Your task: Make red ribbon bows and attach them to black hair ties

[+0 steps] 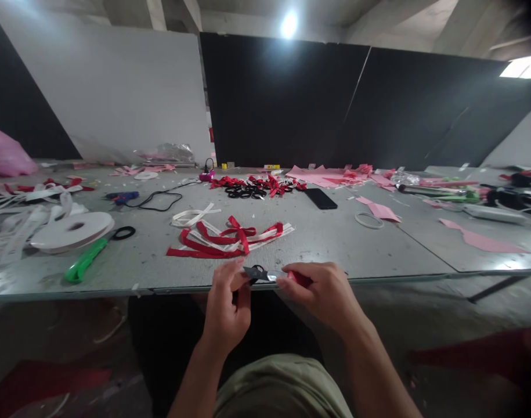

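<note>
My R hand (321, 281) is clamped on the red cutter (297, 278), blade tip toward 9 o'clk, next to a black loop (257, 268). My L hand (228, 305) pinches this loop; the hands are near, but apart. On my remote screen I see, from hands, red ribbon (243, 232) at 11 o'clk, phone (321, 198) at 1, green cutter (86, 259) at 9, all on table (378, 255).

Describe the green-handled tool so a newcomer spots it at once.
Start at the front-left part of the grey table. Between the white roll and the front edge lies the green-handled tool, slanted. Its bright green sets it apart from the roll and the nearby black ring.
</note>
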A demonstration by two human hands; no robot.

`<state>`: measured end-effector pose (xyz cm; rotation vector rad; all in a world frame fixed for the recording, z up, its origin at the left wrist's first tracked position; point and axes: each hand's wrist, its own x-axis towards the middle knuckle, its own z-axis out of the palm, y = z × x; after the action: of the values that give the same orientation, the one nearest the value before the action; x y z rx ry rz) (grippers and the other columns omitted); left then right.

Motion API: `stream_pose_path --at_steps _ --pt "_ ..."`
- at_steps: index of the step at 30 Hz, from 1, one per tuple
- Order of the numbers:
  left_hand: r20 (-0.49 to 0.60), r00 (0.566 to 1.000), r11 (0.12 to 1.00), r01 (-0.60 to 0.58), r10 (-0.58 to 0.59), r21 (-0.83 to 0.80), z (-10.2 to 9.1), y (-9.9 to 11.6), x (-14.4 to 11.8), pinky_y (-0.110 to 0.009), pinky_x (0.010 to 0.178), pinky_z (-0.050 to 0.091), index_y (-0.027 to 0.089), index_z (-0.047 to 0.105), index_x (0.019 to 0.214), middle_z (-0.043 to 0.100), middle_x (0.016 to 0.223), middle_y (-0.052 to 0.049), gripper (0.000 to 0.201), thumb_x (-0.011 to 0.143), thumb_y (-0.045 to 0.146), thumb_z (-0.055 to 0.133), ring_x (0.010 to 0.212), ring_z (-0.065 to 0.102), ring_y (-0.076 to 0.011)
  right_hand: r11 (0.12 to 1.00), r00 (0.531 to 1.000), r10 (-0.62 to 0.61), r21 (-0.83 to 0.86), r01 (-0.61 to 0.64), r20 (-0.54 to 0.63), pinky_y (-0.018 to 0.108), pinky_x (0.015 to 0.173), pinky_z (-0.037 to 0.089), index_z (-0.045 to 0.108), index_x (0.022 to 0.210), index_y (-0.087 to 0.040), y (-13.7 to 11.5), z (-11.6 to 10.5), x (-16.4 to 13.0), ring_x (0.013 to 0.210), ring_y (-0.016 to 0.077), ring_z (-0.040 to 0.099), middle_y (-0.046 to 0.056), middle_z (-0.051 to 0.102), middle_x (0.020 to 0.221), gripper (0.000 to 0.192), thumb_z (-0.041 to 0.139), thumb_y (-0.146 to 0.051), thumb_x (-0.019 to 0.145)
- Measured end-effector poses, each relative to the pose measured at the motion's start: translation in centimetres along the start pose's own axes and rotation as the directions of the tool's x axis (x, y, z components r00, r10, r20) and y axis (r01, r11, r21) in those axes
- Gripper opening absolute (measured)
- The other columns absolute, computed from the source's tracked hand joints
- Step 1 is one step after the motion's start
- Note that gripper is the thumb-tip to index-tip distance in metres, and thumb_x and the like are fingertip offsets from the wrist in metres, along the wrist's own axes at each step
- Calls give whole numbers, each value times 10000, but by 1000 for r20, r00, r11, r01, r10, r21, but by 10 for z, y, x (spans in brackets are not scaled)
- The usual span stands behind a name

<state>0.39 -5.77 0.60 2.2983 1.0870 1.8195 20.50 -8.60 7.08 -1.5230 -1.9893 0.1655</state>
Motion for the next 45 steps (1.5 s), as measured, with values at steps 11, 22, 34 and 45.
stream_pose_path --at_steps 11,22,34,45 --pt "42 998 999 -40 42 -32 0 -5 -2 -401 919 509 195 410 1351 686 1054 -95 559 840 -2 525 1179 561 -238 998 996 39 -41 -36 84 246 520 293 705 712 -197 -1 -8 5 521 114 414 -18 506 530 468 509 -588 880" --pt "36 999 998 -28 30 -62 3 -7 -4 -407 944 503 195 426 1337 689 1015 -92 534 847 11 526 1194 545 -236 999 990 48 -13 -47 130 242 502 289 684 671 -207 -3 -12 9 509 116 399 -26 455 504 479 501 -595 884" --pt "24 1000 997 -7 9 -74 0 -7 -2 -450 948 500 206 433 1310 684 1075 -107 486 866 30 519 1175 580 -244 999 996 29 19 -31 87 237 475 303 731 718 -186 1 -9 10 467 112 443 -6 532 481 494 491 -586 884" --pt "51 994 990 -95 101 -99 1 0 -1 -521 1029 409 226 385 1347 737 897 -40 562 845 3 502 1118 615 -228 992 992 124 31 -123 -16 248 494 265 617 620 -172 13 -11 13 491 103 353 -26 431 495 535 463 -602 899"
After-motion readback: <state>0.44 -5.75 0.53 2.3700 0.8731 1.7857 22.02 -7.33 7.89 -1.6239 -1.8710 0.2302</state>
